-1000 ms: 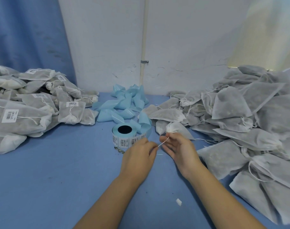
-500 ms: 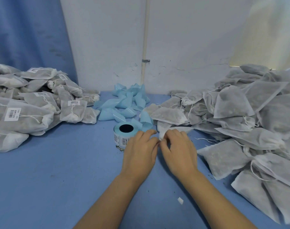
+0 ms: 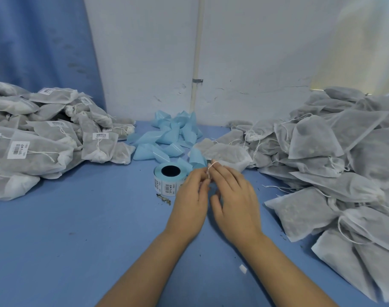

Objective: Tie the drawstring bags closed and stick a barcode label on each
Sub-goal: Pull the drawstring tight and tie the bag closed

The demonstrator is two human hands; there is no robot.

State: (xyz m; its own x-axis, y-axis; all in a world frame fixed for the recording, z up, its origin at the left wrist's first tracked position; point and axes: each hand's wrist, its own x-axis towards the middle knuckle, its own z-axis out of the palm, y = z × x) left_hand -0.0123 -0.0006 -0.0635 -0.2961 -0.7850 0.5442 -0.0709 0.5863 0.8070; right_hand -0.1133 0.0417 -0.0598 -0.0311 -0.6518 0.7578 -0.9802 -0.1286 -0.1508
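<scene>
Two bare hands meet in the middle of the picture, low over a blue worktop (image 3: 56,251). The left hand (image 3: 190,203) and the right hand (image 3: 235,201) sit side by side, nearly touching. Their fingertips come together on a thin white string (image 3: 209,171), which loops over the tip of the right hand's pointing finger. Each grip is narrow, pinched on that string. The string runs up to a small grey bag (image 3: 224,152) lying just above the hands, at the edge of a big heap.

That heap is the pile of plain bags (image 3: 335,156), filling the right side of the picture (no stickers show on these). On the left side is another pile of bags with labels (image 3: 38,142); white barcode stickers show on several, and strings are pulled tight.

A roll of labels (image 3: 167,181) stands just left of the left hand, touching the worktop. Behind it, near the wall, lies a heap of light blue paper scraps (image 3: 167,136). A tiny white scrap (image 3: 243,269) lies low in the picture, beside the right forearm.
</scene>
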